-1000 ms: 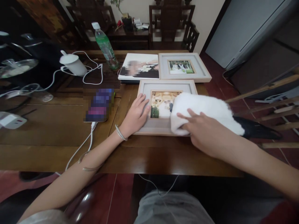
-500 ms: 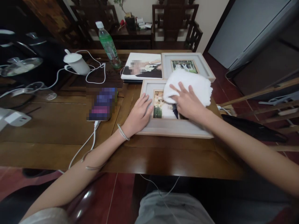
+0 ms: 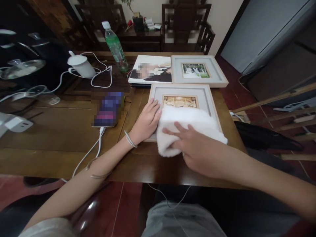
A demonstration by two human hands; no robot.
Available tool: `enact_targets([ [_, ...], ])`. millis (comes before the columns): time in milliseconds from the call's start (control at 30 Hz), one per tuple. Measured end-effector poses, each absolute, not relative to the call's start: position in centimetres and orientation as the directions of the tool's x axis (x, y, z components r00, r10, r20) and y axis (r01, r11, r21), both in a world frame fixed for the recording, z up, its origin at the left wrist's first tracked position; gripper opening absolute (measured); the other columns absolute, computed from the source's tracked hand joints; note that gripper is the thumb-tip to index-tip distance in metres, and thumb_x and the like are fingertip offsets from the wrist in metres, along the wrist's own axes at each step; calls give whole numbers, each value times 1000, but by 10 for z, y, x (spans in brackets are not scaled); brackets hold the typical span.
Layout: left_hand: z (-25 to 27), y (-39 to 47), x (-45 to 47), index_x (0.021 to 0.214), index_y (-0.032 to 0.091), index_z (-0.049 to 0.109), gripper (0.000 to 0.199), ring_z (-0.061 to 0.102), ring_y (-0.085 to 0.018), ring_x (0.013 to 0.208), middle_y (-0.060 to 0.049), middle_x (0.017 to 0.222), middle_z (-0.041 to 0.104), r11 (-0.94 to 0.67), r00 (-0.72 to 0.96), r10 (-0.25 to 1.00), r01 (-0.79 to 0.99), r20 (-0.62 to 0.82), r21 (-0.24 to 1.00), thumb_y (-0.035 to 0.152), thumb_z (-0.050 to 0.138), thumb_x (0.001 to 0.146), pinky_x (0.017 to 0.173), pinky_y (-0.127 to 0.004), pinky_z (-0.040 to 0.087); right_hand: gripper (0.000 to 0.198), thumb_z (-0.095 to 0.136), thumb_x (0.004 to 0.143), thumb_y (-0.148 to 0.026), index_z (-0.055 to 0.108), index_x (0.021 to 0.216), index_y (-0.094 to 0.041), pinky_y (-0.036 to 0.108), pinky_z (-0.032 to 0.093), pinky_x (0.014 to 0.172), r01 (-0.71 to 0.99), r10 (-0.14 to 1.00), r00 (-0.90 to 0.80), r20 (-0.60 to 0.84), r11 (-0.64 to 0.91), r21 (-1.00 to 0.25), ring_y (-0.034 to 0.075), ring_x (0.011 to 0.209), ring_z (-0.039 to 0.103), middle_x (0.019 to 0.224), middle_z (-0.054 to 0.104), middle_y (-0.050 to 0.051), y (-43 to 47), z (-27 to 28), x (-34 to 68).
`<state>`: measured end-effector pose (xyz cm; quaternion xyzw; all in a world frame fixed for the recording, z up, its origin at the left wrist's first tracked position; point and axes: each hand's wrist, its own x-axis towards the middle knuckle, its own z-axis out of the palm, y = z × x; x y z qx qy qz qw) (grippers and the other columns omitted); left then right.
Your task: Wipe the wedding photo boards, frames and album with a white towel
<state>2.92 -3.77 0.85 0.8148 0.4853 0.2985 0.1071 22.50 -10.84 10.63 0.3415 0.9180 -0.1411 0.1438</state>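
A picture frame (image 3: 154, 93) with a pale border and a light wood edge lies flat near the table's front edge. My left hand (image 3: 147, 120) rests on its left side, fingers stretched out and holding nothing. A folded white towel (image 3: 187, 117) covers the lower part of the frame and hangs past its near edge. My right hand (image 3: 190, 141) presses on the towel, with the thumb tucked into its fold. Above the towel, the top strip of the photo (image 3: 180, 100) shows; the rest of it is hidden.
Behind lie a second framed photo (image 3: 197, 67) and a white photo panel (image 3: 151, 65). A green bottle (image 3: 116, 49), a lidded white cup (image 3: 81, 65), a plugged-in phone (image 3: 108, 109) and a clear plastic cup (image 3: 46, 95) stand or lie to the left, with white cables among them.
My right hand has drawn the towel toward me, from the frame's upper right to its lower edge. The second framed photo is now uncovered. My left hand has stayed in place.
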Motion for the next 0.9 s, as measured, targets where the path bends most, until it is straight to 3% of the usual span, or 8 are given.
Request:
enact_targets([
  [100, 10, -38, 29, 133, 6, 55, 55, 32, -24, 147, -16, 148, 50, -494, 337, 862, 725, 378, 480, 39, 22, 105, 123, -43, 27, 53, 47, 74, -5, 70, 118, -22, 65, 40, 109, 619, 531, -759, -376, 769, -162, 40, 147, 20, 159, 29, -1, -121, 113, 222],
  [300, 10, -38, 29, 137, 6, 51, 54, 31, -25, 147, -17, 150, 47, -507, 347, 857, 701, 381, 501, 38, 22, 105, 123, -47, 26, 53, 41, 75, 0, 71, 116, -17, 66, 35, 111, 641, 617, -767, -176, 747, -176, 39, 146, 26, 156, 36, 3, -93, 87, 229],
  [500, 7, -37, 29, 131, 2, 57, 53, 33, -27, 146, -20, 144, 52, -543, 375, 832, 702, 410, 460, 34, 23, 105, 123, -47, 27, 57, 44, 73, 1, 68, 120, -17, 71, 26, 112, 727, 728, -685, -3, 684, -57, 39, 147, 23, 156, 38, 7, -27, 63, 250],
  [633, 6, -36, 29, 130, 2, 57, 51, 35, -27, 145, -20, 142, 54, -555, 376, 822, 696, 428, 456, 32, 24, 105, 122, -48, 28, 58, 43, 74, 2, 67, 124, -15, 77, 23, 108, 803, 797, -596, 99, 596, 36, 44, 147, 17, 160, 30, 10, 6, 57, 259],
  [733, 6, -36, 29, 131, 3, 57, 49, 35, -27, 146, -20, 141, 55, -558, 377, 820, 690, 430, 461, 31, 26, 105, 122, -48, 29, 58, 42, 75, 2, 68, 124, -14, 79, 23, 106, 829, 826, -559, 72, 554, 79, 48, 146, 15, 160, 30, 10, 4, 54, 254],
  [900, 6, -37, 29, 131, 2, 56, 52, 33, -26, 146, -20, 145, 52, -543, 368, 830, 706, 419, 455, 33, 25, 105, 123, -45, 27, 55, 45, 75, 0, 68, 124, -14, 74, 28, 109, 775, 773, -624, -115, 631, 38, 48, 145, 20, 160, 31, 9, -51, 67, 237],
])
